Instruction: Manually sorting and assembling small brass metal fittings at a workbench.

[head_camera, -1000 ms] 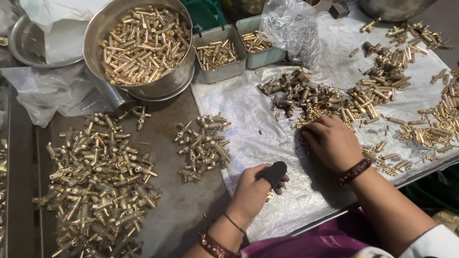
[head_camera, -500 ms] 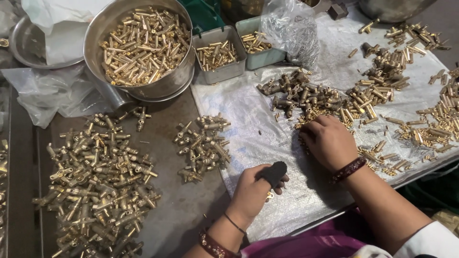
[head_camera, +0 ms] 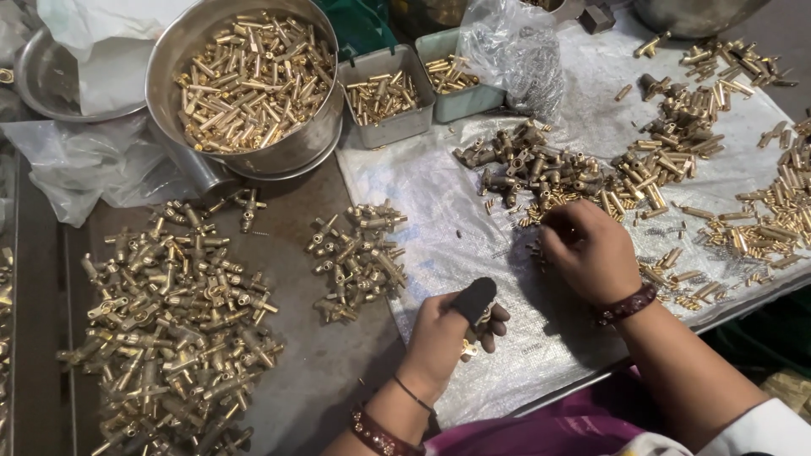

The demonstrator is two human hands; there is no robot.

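**Brass fittings at the counter edge**

We see the left hand [head_camera: 448, 333] curled around a small brass fitting [head_camera: 473, 333], its thumb in a black cover, near the counter [head_camera: 329, 371] edge. The right hand [head_camera: 591, 253] is pinching small brass pieces [head_camera: 541, 215], just right of the left hand. Bare white sheet [head_camera: 439, 211] lies between both hands and a small pile of fittings [head_camera: 359, 257] further left.
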